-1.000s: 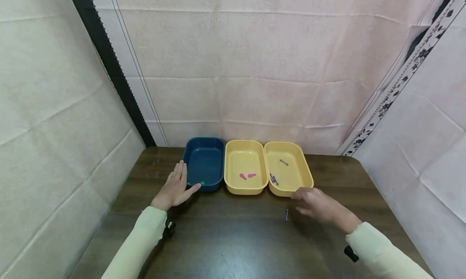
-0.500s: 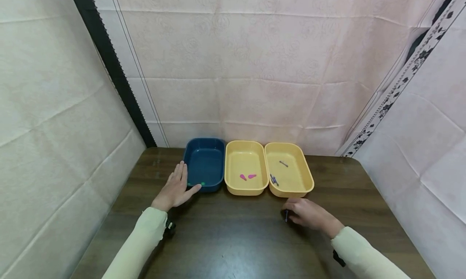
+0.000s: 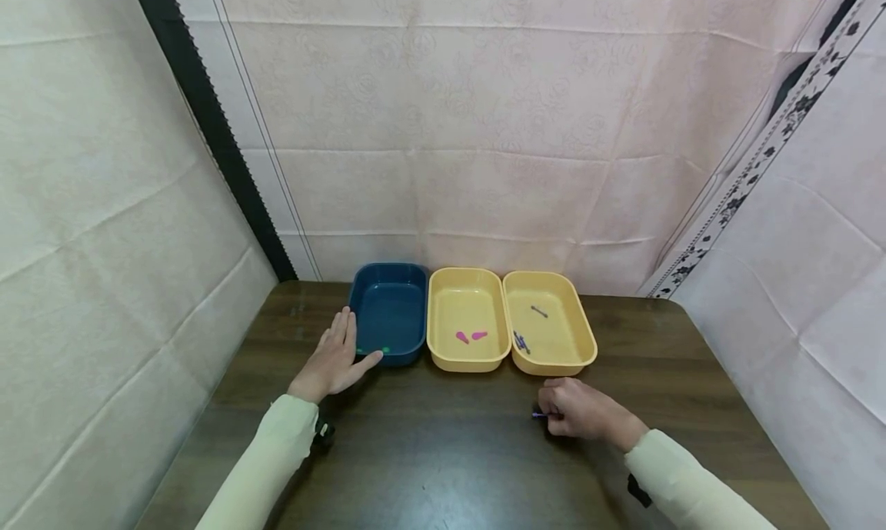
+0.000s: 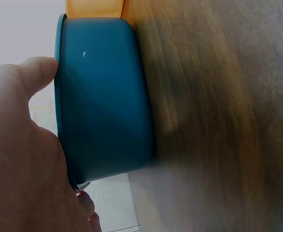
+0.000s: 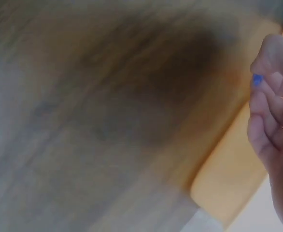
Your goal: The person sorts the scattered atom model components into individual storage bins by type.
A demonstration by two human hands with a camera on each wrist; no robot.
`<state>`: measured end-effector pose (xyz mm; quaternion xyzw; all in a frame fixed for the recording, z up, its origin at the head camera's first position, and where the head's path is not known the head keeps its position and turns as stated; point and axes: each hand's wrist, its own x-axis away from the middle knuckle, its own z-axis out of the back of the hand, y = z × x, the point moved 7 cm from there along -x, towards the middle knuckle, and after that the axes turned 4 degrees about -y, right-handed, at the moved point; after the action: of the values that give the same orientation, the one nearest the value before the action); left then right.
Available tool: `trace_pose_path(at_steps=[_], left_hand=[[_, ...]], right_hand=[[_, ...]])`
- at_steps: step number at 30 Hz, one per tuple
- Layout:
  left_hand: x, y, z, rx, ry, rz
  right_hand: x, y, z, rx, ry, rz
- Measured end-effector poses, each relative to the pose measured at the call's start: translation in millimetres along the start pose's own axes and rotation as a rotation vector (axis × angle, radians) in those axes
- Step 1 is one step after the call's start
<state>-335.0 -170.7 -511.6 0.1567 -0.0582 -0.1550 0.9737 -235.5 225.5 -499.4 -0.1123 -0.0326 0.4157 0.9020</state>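
My right hand (image 3: 584, 413) pinches a thin purple stick (image 3: 538, 415) just above or on the table, in front of the right yellow tray (image 3: 562, 315). One blue end of that stick shows between thumb and finger in the right wrist view. Several similar purple sticks (image 3: 521, 341) lie inside this tray. At the left, my left hand (image 3: 332, 365) rests on the rim of the dark blue tray (image 3: 391, 307), fingers straight and thumb spread. The left wrist view shows the thumb against the rim. Small green pieces (image 3: 385, 350) sit at the blue tray's near end.
A second yellow tray (image 3: 465, 295) stands between the other two, with two pink drop-shaped pieces (image 3: 479, 335) in it. The trays stand side by side at the back of the brown wooden table (image 3: 429, 445). Pale cloth (image 3: 484, 130) hangs behind and at both sides.
My right hand has come left and down from the right tray's near edge to the stick on the table and now grips it. The stick has turned sideways. The left hand stays put.
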Motion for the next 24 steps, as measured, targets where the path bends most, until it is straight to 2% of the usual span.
trace_pose_path(at_steps=[7,12,17,24], left_hand=[[1.9,2.9,1.9,0.001,0.014,-0.004],[-0.7,-0.3,0.2,-0.002,-0.007,0.004],[1.9,3.8,3.9,-0.002,0.011,-0.001],[0.0,0.0,-0.2,-0.013,-0.006,0.01]], right_hand=[[-4.2,-5.9,27.1,-0.063,-0.023,-0.058],[-5.8,-8.0,50.7,-0.031,-0.024,-0.09],[-8.6,-7.4,70.2,0.006,0.015,-0.065],[-16.1,5.3,98.3,0.062,0.039,-0.1]])
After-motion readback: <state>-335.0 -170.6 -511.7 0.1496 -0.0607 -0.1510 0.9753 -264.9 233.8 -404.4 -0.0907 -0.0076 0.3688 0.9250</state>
